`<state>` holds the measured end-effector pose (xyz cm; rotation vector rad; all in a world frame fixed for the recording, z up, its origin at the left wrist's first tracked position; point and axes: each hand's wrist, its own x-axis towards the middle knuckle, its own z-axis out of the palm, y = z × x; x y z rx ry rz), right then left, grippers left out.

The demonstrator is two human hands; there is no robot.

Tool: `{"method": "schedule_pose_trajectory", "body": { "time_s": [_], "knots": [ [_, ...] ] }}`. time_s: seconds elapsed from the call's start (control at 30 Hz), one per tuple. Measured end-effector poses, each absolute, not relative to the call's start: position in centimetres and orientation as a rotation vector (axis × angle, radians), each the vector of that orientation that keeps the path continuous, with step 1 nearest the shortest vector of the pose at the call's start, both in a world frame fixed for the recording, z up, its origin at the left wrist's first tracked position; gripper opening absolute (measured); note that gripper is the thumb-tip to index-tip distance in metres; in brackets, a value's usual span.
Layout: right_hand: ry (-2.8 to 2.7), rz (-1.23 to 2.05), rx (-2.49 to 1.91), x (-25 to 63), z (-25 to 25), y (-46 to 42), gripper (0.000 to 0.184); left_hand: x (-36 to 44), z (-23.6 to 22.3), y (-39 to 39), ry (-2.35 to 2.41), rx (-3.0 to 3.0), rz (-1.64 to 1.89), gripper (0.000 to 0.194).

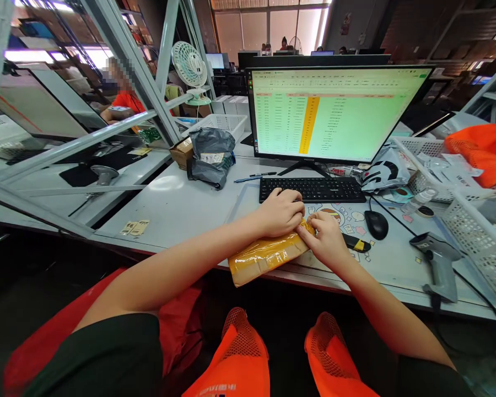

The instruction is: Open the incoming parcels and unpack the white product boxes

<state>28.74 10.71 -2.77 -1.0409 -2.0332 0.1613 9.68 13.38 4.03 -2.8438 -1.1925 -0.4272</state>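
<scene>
A flat cardboard parcel [264, 255] wrapped in shiny yellow-brown tape lies tilted at the desk's front edge, its near left corner jutting over the edge. My left hand [281, 212] rests over its far side with the fingers curled down on it. At its right end, my right hand [323, 236] pinches the taped corner between thumb and fingers. The two hands are close together, and the fingertips are partly hidden. Just right of my right hand lies a black and yellow utility knife [356, 243].
A keyboard [312, 190] and monitor [334, 116] stand behind the parcel. To the right are a mouse [376, 224], a barcode scanner [438, 264] and white baskets [479, 237]. A grey plastic bag [212, 157] sits back left near a metal frame [107, 129]; another person sits beyond.
</scene>
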Motion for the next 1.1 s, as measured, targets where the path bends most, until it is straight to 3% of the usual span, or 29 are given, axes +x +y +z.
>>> {"method": "schedule_pose_trajectory", "body": {
  "time_s": [0.4, 0.5, 0.6, 0.67, 0.73, 0.83, 0.93, 1.1],
  "knots": [
    [-1.638, -0.11, -0.549, 28.1, -5.6, 10.1, 0.019, 9.3, 3.7, 14.2, -1.326, -2.882, -0.41, 0.041],
    [-1.616, 0.25, -0.524, 28.3, -5.9, 9.4, 0.021, 9.3, 4.0, 14.1, -1.352, -2.923, -0.348, 0.054],
    [-1.612, 0.719, -0.658, 28.8, -4.7, 8.6, 0.022, 8.9, 4.7, 14.2, -1.391, -3.034, -0.299, 0.052],
    [-1.727, 0.781, -0.808, 29.3, -3.3, 8.1, 0.041, 8.7, 5.5, 14.2, -1.375, -3.094, -0.224, 0.052],
    [-1.93, 0.689, -0.925, 29.8, -1.9, 7.4, 0.049, 8.9, 6.5, 14.0, -1.314, -3.091, -0.108, 0.057],
    [-2.172, 0.45, -0.908, 30.0, -0.1, 5.9, 0.025, 10.1, 8.0, 12.9, -1.195, -3.024, 0.064, 0.057],
    [-2.268, 0.167, -0.755, 29.6, 0.6, 4.3, 0.009, 11.9, 9.0, 11.5, -1.136, -2.984, 0.254, 0.045],
    [-2.35, -0.106, -0.531, 28.4, -0.7, 2.7, 0.016, 12.7, 8.8, 10.7, -1.186, -2.917, 0.367, 0.029]
  ]
}}
